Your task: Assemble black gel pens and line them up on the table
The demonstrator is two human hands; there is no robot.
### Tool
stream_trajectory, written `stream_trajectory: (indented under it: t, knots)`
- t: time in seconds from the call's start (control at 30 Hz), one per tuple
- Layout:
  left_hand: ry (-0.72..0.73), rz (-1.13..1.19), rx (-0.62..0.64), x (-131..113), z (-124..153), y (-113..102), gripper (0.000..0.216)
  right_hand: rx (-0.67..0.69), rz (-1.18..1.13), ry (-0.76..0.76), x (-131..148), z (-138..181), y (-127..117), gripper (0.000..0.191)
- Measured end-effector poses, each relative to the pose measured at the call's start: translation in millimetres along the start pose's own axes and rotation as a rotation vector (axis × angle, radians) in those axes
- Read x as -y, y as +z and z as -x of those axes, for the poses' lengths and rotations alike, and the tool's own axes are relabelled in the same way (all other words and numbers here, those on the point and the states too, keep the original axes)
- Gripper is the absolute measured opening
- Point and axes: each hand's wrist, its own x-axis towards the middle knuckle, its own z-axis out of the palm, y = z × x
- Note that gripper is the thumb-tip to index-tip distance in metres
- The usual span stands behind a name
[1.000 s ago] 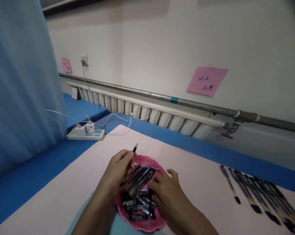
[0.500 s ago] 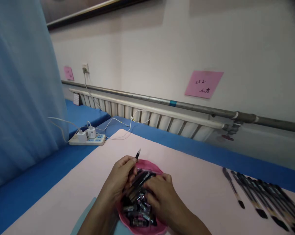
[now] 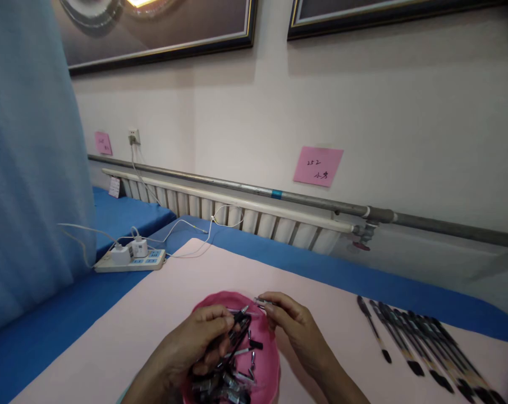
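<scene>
A pink dish (image 3: 265,363) near the table's front edge is heaped with several black pen parts (image 3: 224,379). My left hand (image 3: 197,347) is closed over the dish, gripping a black pen (image 3: 237,332) that points up and right. My right hand (image 3: 293,328) is just right of it, thumb and fingers pinched on a small clear pen part (image 3: 261,303) above the dish's far rim. The two hands are close together, almost touching at the pen's tip.
A row of several finished black pens (image 3: 409,342) lies on the pink mat (image 3: 329,314) at the right. A white power strip (image 3: 129,259) with chargers and cables sits on the blue surface at the left. A radiator and pipe run along the wall behind; a blue curtain hangs left.
The camera has tilted up. My right hand has come up out of the dish with a small part. My left hand has lowered the pen toward it.
</scene>
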Motion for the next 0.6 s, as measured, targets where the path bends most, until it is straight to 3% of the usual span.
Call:
stream_trajectory:
  t: [0.27,0.37,0.47,0.6]
  knots:
    - [-0.031,-0.147,0.003,2.1,1.6,-1.8,0.022,0.110,0.141,-0.042,11.1,6.7,4.8,0.016]
    - [-0.042,-0.201,0.016,3.8,2.2,-1.5,0.016,0.177,0.092,0.022,12.9,8.1,6.4,0.015]
    - [-0.052,-0.190,0.041,4.8,2.1,2.1,0.012,0.120,-0.013,0.070,9.5,8.7,9.9,0.015]
    - [-0.062,-0.130,-0.008,3.3,0.5,9.9,0.033,0.147,-0.110,0.132,4.3,10.5,14.9,0.012]
